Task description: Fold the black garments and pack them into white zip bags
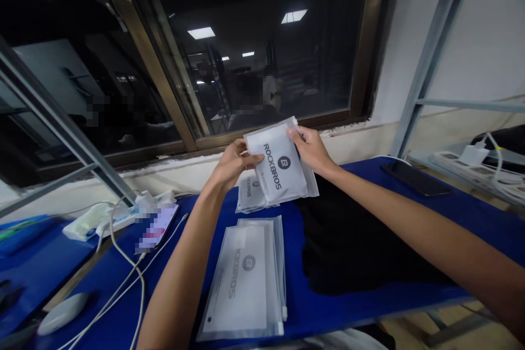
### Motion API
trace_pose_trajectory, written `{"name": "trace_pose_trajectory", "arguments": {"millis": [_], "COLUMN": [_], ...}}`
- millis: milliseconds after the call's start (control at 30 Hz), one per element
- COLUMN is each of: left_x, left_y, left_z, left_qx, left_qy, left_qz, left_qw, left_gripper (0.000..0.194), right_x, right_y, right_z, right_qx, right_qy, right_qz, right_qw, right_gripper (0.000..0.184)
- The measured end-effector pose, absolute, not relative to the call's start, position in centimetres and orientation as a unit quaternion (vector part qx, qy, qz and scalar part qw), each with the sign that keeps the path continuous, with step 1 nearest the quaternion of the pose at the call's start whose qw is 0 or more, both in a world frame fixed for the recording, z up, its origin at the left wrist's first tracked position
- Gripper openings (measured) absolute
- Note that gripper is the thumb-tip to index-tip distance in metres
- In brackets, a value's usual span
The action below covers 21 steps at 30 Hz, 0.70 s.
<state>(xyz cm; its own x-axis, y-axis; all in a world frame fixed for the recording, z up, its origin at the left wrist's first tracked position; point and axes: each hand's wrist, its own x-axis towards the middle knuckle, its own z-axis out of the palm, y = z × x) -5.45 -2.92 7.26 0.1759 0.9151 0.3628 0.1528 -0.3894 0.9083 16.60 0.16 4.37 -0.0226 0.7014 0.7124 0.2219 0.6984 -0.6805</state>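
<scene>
Between both hands, a frosted zip bag printed ROCKBROS is held up above the table, tilted. My left hand grips its left edge, thumb on the front. On the upper right corner, my right hand pinches it with the thumb in front. Something white and flat shows through the plastic. Behind and below it lies another ROCKBROS zip bag, partly covered by the held one. Nearer to me, a small stack of zip bags lies flat, with slider ends at the lower right.
Black cloth lies right of the bags on the blue table. A dark phone rests at the back right, a lit phone at left beside white cables and a white mouse. Metal posts and a window stand behind.
</scene>
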Motion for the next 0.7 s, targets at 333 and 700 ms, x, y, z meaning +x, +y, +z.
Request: {"name": "trace_pose_trajectory", "arguments": {"millis": [333, 700], "left_x": [-3.1, -8.6], "left_y": [-4.8, -1.9], "left_z": [8.1, 8.9], "left_qx": [0.767, 0.619], "left_qy": [0.361, 0.365], "left_qz": [0.521, 0.692], "left_qw": [0.101, 0.062], "left_gripper": [0.014, 0.013], "right_x": [13.4, 18.2], "right_y": [-4.1, -8.1], "right_z": [5.9, 4.4], "right_qx": [-0.328, -0.323], "right_qy": [-0.785, -0.848], "right_qz": [0.077, 0.187], "right_qw": [0.520, 0.377], "right_gripper": [0.033, 0.037]}}
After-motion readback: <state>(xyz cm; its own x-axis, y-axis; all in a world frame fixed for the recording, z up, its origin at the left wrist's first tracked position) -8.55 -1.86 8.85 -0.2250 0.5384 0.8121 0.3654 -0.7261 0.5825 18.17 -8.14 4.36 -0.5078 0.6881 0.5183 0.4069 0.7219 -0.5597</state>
